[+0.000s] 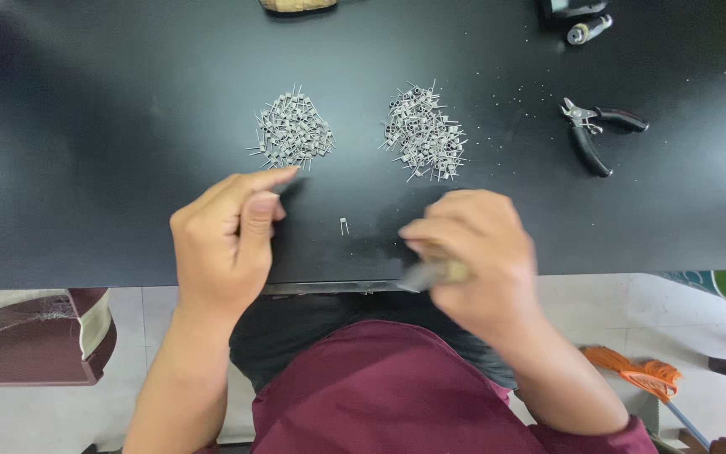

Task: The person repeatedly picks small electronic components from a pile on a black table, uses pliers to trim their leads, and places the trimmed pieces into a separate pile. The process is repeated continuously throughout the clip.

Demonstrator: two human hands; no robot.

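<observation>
A single small metal coil with two wire legs (344, 225) lies on the black tabletop (111, 134), between the two hands and touching neither. The right hand (472, 252) is closed around a slim metal tool with a pale handle (434, 272), blurred, its tip pointing left over the table's near edge. The left hand (224, 240) has thumb pressed to curled fingers with the forefinger stretched out; whether it pinches anything cannot be told. Just beyond the forefinger sits one heap of similar coils (292, 132), and a second heap (424, 134) lies to its right. Black-handled cutting pliers (594, 130) rest well apart, farther right.
</observation>
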